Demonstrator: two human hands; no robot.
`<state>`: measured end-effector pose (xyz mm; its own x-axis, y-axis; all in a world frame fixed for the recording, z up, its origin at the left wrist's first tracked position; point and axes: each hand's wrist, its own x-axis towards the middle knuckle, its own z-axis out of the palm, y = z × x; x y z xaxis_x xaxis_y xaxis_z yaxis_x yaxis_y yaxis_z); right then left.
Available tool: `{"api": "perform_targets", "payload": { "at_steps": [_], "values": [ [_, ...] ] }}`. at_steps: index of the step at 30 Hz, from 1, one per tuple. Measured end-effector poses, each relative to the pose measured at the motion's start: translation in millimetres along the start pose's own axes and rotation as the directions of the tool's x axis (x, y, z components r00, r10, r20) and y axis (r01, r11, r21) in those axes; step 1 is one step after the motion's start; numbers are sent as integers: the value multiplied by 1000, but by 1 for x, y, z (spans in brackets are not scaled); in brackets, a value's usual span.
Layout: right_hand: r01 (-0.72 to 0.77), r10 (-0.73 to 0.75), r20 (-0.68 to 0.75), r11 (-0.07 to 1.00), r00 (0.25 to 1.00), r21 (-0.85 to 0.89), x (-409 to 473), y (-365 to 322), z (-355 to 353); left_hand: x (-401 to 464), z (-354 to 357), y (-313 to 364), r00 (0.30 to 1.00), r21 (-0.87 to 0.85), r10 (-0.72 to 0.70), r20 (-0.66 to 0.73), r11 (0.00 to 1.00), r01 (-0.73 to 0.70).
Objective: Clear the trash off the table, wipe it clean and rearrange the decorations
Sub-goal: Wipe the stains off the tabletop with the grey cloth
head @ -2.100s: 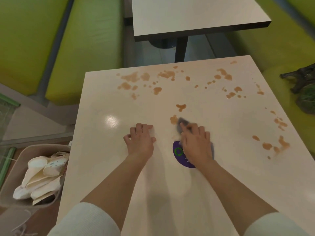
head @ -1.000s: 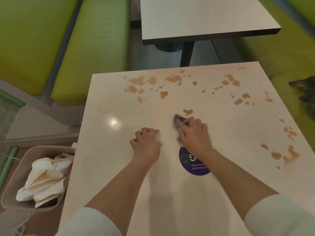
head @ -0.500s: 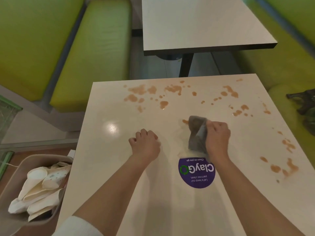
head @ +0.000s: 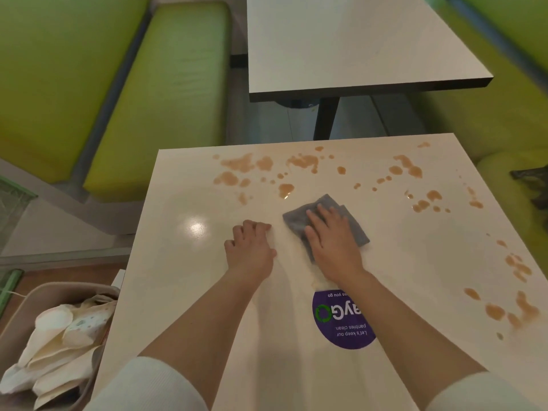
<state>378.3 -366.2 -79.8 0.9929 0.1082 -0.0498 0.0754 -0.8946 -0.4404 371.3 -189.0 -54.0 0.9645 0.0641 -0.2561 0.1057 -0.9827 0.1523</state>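
Wiping step in progress. The right hand (head: 332,241) lies flat on the grey cloth (head: 353,225), fingers straight and slightly spread, palm pressing the cloth onto the table (head: 184,280) a little far of centre. The cloth is opened out, not balled; its far corner points toward the nearest brown spill (head: 286,189), just short of it.

The left hand (head: 252,250) rests on the table just left of the cloth, fingers curled under, holding nothing. I read it as a brace.

Spill map: a band of brown spills along the far edge (head: 237,166), more toward the far right (head: 427,200), and a cluster near the right edge (head: 516,310). The near left looks clean and glossy. A purple round sticker (head: 341,327) sits near centre, partly under the right forearm. Trash is already in the bin (head: 20,318) on the floor to the left.

Judgement on technique:
- Keep the palm flat so the whole cloth face takes up liquid.
- Work far-left to far-right in overlapping passes, pulling liquid inward, not off the edge onto the green seats (head: 160,99).
- Refold to a dry face when it smears.
- Shift the bracing hand before the reach gets long.

Risk: the liquid streaks if the cloth is saturated.
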Motion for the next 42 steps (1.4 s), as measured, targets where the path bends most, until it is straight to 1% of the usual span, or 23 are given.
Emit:
{"api": "perform_targets", "payload": {
  "at_steps": [1,2,4,6,7,9,10,13,15,17,19,21,22,23,26,28,29,32,34,35,39,40,42],
  "values": [
    [71,-64,70,991,996,-114,2,1,4,0,1,0,1000,-4,-2,-1,1000,2],
    [131,-112,116,977,987,-171,2,5,6,1,1,-1,1000,-9,-5,3,1000,5],
    [171,-147,144,971,979,-170,7,21,1,3,1,-2,1000,-15,-14,15,1000,14],
    [116,-97,107,976,990,-183,17,39,-7,3,1,-1,1000,-11,-15,20,1000,16],
    [41,-26,71,976,997,-215,24,44,-8,2,2,-1,1000,-6,-16,18,1000,16],
    [-99,108,21,961,994,-257,33,34,-3,1,3,1,1000,5,-15,7,1000,15],
    [-108,118,24,961,993,-256,32,21,4,0,3,1,1000,5,-15,7,1000,15],
    [85,-71,87,981,994,-177,2,-15,22,2,1,-1,1000,-3,-12,4,1000,12],
    [155,-140,102,977,985,-150,-20,-11,22,2,0,-3,1000,-1,-3,-1,1000,3],
    [103,-93,60,977,994,-185,-17,7,16,2,0,-5,1000,-3,0,5,1000,0],
    [-54,56,6,975,998,-215,2,21,9,2,0,-5,1000,1,5,15,1000,-5],
    [-185,183,-29,961,983,-204,21,16,7,1,1,-4,1000,-5,3,13,1000,-3],
    [-196,193,-32,959,981,-204,22,5,10,1,1,-5,1000,-10,2,11,1000,-2],
    [-163,162,-21,964,986,-211,18,-5,15,1,1,-5,1000,-15,1,9,1000,-1],
    [75,-63,74,981,995,-179,-21,-18,26,2,2,-7,1000,-31,9,6,999,-9],
    [145,-123,123,970,985,-195,-25,-4,16,2,2,-9,1000,-27,11,2,1000,-10],
    [116,-90,125,969,988,-219,-18,7,11,2,2,-9,1000,-17,14,0,1000,-14],
    [-113,140,101,964,985,-239,11,21,2,2,3,-9,1000,-1,27,0,1000,-27],
    [-187,209,80,957,975,-221,14,8,7,1,3,-9,1000,-12,28,-2,1000,-28],
    [-173,195,86,961,977,-215,8,-3,12,0,3,-9,1000,-20,28,-2,999,-28],
    [101,-62,194,975,979,-199,-34,-26,23,0,5,-10,999,-36,32,-23,999,-33],
    [133,-93,200,971,975,-198,-36,-21,20,1,5,-11,999,-35,34,-25,999,-34],
    [69,-32,173,975,984,-213,-27,-5,13,2,6,-13,999,-31,40,-22,999,-41]
  ]
}}
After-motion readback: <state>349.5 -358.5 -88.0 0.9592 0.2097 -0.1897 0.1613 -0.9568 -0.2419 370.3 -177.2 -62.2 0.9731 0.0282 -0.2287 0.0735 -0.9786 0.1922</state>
